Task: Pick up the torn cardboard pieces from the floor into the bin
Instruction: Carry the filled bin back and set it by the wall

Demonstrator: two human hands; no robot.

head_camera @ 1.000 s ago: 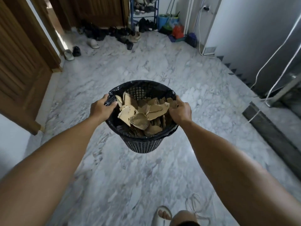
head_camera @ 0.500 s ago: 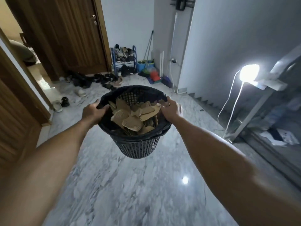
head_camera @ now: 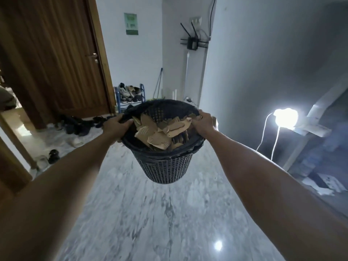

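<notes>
A black mesh bin (head_camera: 165,169) with a black liner hangs in the air in front of me, well above the marble floor. Several torn brown cardboard pieces (head_camera: 160,132) fill it almost to the rim. My left hand (head_camera: 115,127) grips the rim on the left side. On the right side of the rim, my right hand (head_camera: 202,123) grips it too, fingers curled over the edge. No loose cardboard shows on the floor in view.
Grey marble floor (head_camera: 150,213) stretches ahead. A wooden door (head_camera: 56,59) stands at the left, with scattered shoes (head_camera: 75,125) below it. A blue shoe rack (head_camera: 130,97) is behind the bin. A bright lamp (head_camera: 285,117) on a stand glares at the right.
Both hands have lifted the bin higher off the floor, and my view has tilted up from the floor toward the door, wall and lamp.
</notes>
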